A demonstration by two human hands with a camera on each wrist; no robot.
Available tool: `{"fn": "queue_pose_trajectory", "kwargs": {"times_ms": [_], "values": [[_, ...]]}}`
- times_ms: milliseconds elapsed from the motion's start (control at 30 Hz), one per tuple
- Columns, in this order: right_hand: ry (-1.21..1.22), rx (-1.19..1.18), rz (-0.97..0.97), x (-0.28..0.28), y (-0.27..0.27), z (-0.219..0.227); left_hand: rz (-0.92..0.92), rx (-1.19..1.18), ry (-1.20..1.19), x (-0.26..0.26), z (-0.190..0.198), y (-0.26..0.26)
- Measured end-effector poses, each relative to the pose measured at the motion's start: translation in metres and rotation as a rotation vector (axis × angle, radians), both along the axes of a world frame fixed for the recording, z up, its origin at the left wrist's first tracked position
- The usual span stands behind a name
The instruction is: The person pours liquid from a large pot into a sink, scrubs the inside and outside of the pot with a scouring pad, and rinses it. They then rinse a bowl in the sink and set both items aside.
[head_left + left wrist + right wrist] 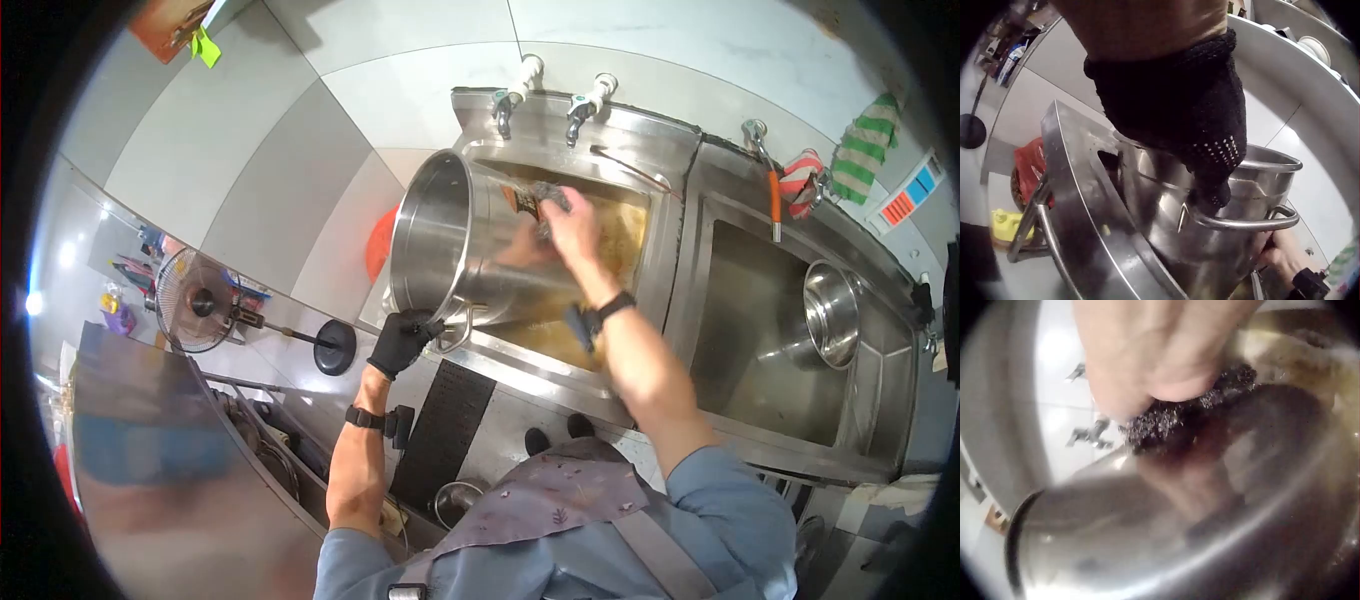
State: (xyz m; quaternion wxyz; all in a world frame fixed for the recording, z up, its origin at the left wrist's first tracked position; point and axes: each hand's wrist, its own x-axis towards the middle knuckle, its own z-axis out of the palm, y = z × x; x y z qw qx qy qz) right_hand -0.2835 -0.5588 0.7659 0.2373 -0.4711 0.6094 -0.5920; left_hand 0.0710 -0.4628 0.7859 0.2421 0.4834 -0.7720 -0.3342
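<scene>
A large stainless steel stockpot [490,235] lies tilted on its side over the left sink basin, its mouth facing left. My left hand [402,343], in a black glove, grips the pot's loop handle near the rim; the left wrist view shows the gloved fingers around that handle [1241,224]. Bare, my right hand [575,232] holds a steel wool scrubber [1154,428] against the pot's outer wall. A label-like brown patch [521,202] shows on the wall beside the scrubber. Cloudy yellowish water [625,235] fills the basin under the pot.
Two taps [503,115] stand behind the left basin, where a thin rod [635,168] rests on the edge. The right basin [735,350] holds water and a steel bowl [832,315]. An orange-handled hose tap [773,200] hangs above it. A fan [200,300] stands at left.
</scene>
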Motion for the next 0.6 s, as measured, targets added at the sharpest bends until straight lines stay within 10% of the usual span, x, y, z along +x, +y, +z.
{"fn": "queue_pose_trajectory", "kwargs": {"times_ms": [67,100,233,600], "values": [[0.04,-0.108,-0.093,0.042,0.041,0.043,-0.018,-0.033,-0.044,0.002,-0.008,0.002],[-0.147,-0.117,0.177,0.054,0.071,0.082,-0.015,-0.028,-0.049,0.001,-0.012,0.002],[0.256,-0.513,0.222,0.095,0.077,0.079,-0.085,-0.082,-0.232,-0.013,0.004,0.005],[0.372,-0.564,0.371,0.083,0.054,0.095,0.063,0.098,0.341,-0.068,0.045,-0.001]]}}
